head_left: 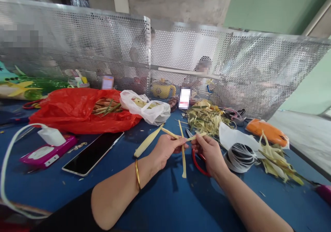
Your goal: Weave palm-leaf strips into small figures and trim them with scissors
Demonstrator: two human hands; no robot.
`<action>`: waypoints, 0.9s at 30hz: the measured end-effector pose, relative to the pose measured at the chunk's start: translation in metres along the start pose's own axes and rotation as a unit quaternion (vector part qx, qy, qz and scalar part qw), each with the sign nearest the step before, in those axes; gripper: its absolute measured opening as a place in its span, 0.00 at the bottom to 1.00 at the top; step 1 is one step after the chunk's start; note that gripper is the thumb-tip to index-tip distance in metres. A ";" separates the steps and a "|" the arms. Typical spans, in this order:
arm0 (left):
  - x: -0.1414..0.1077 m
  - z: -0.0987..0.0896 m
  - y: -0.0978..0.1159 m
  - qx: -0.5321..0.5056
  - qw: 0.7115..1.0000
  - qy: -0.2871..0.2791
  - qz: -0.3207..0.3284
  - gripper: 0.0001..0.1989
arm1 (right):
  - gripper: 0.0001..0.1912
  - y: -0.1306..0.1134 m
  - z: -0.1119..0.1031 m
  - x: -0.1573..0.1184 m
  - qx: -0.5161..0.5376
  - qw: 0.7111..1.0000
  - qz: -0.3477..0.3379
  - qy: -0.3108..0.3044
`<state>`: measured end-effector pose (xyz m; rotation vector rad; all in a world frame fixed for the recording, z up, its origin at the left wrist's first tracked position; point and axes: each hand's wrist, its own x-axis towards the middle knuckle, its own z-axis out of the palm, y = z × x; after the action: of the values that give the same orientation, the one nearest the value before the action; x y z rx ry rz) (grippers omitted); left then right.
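Pale dried leaf strips (183, 161), which look like corn husk, cross one another between my two hands above the blue table. My left hand (169, 145) pinches them near the crossing, its fingers closed; a gold bangle (137, 175) circles that wrist. The end of the sideways strip (198, 137) is gripped between the thumb and fingers of my right hand (207, 151). Red-handled scissors (198, 166) lie beneath my right hand, partly hidden by it. Left of my hands rests a long, pale, wrapped husk piece (148, 142), touching neither hand.
Left are a phone (93, 154), a purple power strip (49, 151) with a white cable, a red plastic bag (64, 107) and a white bag (148, 109). Right are a husk pile (207, 118), a wire spool (240, 157) and an orange packet (267, 132). A perforated metal screen (181, 49) stands behind.
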<state>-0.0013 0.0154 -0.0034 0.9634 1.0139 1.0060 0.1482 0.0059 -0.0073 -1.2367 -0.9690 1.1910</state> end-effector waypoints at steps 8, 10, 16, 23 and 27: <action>-0.002 0.004 -0.001 -0.045 0.998 0.031 -0.007 0.14 | 0.12 0.013 0.007 -0.009 -0.280 0.940 -0.122 -0.153; -0.004 0.006 -0.001 -0.058 0.998 0.012 -0.022 0.15 | 0.12 0.016 0.008 -0.009 -0.298 0.934 -0.145 -0.130; -0.003 0.003 0.003 -0.032 0.999 0.008 -0.001 0.17 | 0.15 0.007 -0.001 -0.006 -0.214 0.970 -0.106 -0.051; 0.005 -0.013 0.018 -0.042 0.999 0.031 -0.003 0.23 | 0.12 -0.015 -0.011 -0.008 -0.404 0.888 -0.218 -0.029; 0.002 -0.012 0.018 0.002 0.996 -0.083 -0.026 0.18 | 0.11 -0.016 -0.010 -0.010 -0.437 0.862 -0.244 -0.082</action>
<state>-0.0163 0.0242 0.0100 1.0014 0.8975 0.8655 0.1589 -0.0047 0.0078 -1.4361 -1.9458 0.4254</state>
